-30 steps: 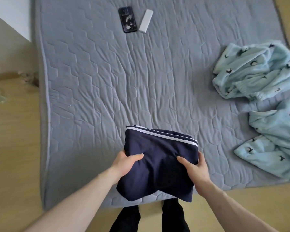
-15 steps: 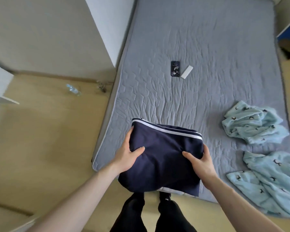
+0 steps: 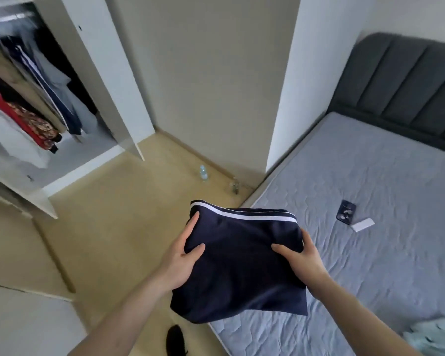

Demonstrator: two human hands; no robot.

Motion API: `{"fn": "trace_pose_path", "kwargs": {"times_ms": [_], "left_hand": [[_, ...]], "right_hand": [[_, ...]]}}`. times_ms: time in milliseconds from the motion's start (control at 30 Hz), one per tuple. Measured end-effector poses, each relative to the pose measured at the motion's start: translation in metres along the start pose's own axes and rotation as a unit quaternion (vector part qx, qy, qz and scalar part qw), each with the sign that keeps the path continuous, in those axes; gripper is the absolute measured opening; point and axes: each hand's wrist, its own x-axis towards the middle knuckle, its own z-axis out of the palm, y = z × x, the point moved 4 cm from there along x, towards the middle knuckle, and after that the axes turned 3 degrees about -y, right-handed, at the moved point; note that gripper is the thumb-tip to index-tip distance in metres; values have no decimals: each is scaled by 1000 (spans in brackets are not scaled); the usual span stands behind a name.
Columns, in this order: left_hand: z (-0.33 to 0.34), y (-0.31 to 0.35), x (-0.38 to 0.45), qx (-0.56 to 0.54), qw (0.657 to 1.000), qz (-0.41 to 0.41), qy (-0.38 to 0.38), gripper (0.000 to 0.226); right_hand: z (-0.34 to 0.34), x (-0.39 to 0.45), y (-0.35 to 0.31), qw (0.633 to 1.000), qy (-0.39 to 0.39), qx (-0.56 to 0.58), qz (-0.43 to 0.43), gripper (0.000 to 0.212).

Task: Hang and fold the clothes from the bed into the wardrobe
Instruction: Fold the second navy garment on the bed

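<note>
A folded navy garment (image 3: 242, 263) with a white stripe along its top edge is held in the air over the bed's near left corner. My left hand (image 3: 183, 258) grips its left side, thumb on top. My right hand (image 3: 301, 258) grips its right side the same way. The grey quilted bed (image 3: 370, 196) lies to the right. The open wardrobe (image 3: 36, 98) stands at the upper left, with several garments hanging on its rail. A bit of light blue patterned clothing (image 3: 432, 337) shows at the bottom right on the bed.
A dark phone (image 3: 346, 211) and a small white object (image 3: 362, 224) lie on the bed. A plastic bottle (image 3: 203, 172) stands on the wooden floor by the wall. White wardrobe doors (image 3: 108, 73) stand open. A dark padded headboard (image 3: 406, 83) is at the upper right.
The folded navy garment has been lifted off the bed in both hands. The view has swung left, bringing the open wardrobe into sight; most of the light blue clothes have left the frame.
</note>
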Motion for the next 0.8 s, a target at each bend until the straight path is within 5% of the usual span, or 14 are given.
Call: {"fn": "trace_pose_path", "kwargs": {"times_ms": [200, 400, 800], "left_hand": [[-129, 27, -10, -10, 995, 35, 91, 74], [-276, 44, -4, 31, 990, 51, 128, 44], [-493, 88, 23, -17, 959, 66, 273, 43]], "right_hand": [[119, 33, -109, 995, -63, -28, -74, 69], [253, 57, -206, 986, -97, -34, -128, 67], [438, 94, -369, 971, -140, -18, -195, 73]]}}
